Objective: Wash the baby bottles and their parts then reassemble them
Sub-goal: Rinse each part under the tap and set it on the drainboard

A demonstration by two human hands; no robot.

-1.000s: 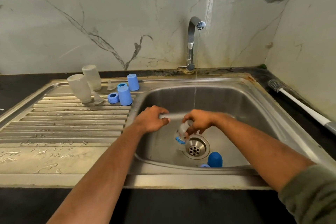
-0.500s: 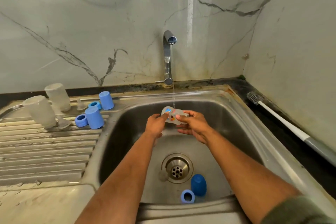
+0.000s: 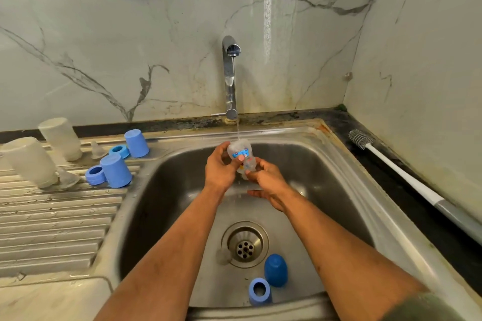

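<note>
A clear baby bottle [image 3: 242, 155] with a blue print is held under the thin water stream from the tap [image 3: 230, 75]. My left hand [image 3: 219, 167] grips its upper part from the left. My right hand [image 3: 264, 181] holds its lower end from below. On the sink floor lie a blue cap [image 3: 276, 270], a blue screw ring [image 3: 258, 290] and a clear teat [image 3: 223, 255] beside the drain. On the drainboard stand two upturned clear bottles [image 3: 30, 161] [image 3: 61, 138], two blue caps [image 3: 116, 171] [image 3: 136, 143], two blue rings [image 3: 95, 174] [image 3: 119, 151] and two clear teats [image 3: 68, 177] [image 3: 96, 150].
The steel sink [image 3: 347, 164] has a ribbed drainboard [image 3: 52, 219] on its left. A bottle brush [image 3: 391, 167] with a white handle lies on the dark counter at the right, along the marble wall. The drain [image 3: 245, 243] sits at mid-basin.
Both hands lifted the clear bottle from near the drain up under the running water. The bottle has since turned more upright in my hands, and the view has tilted down and closer.
</note>
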